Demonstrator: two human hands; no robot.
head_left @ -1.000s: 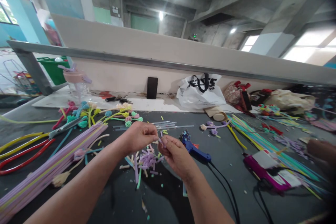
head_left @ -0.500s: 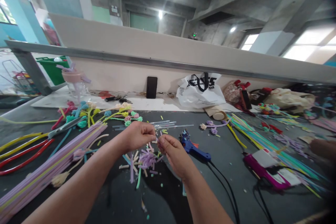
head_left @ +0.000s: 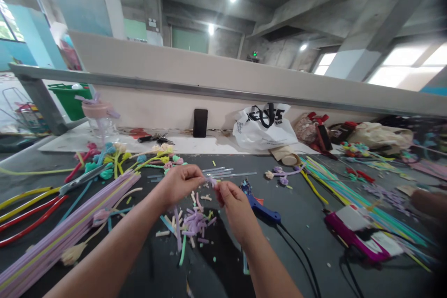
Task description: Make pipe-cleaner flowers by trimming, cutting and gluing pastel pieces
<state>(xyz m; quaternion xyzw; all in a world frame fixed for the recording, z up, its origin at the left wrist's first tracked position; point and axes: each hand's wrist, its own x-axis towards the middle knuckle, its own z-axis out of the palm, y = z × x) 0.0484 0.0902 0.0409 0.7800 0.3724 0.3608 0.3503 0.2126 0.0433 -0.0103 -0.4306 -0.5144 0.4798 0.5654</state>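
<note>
My left hand [head_left: 183,184] and my right hand [head_left: 233,200] meet above the table's middle, fingertips pinched close together. Between them is a small light-purple piece of pipe cleaner [head_left: 211,180], partly covered by the fingers. Below lies a pile of short cut pipe cleaner pieces [head_left: 197,222], mostly purple, with cream and green ones mixed in. A blue glue gun [head_left: 264,208] rests just right of my right hand, its cord running toward the front. Behind my hands lie clear glue sticks [head_left: 240,174].
At left are long purple pipe cleaners [head_left: 87,221], cutting tools with yellow and red handles [head_left: 38,212], and pipe cleaner flowers [head_left: 162,153]. A phone [head_left: 200,123] and white bag [head_left: 264,125] stand behind. At right are a magenta device [head_left: 359,235] and another person's hand [head_left: 428,201].
My hands have shifted slightly, and the purple piece between the fingertips shows more clearly. The whole view has tilted up a little. The pile and glue gun stay in place.
</note>
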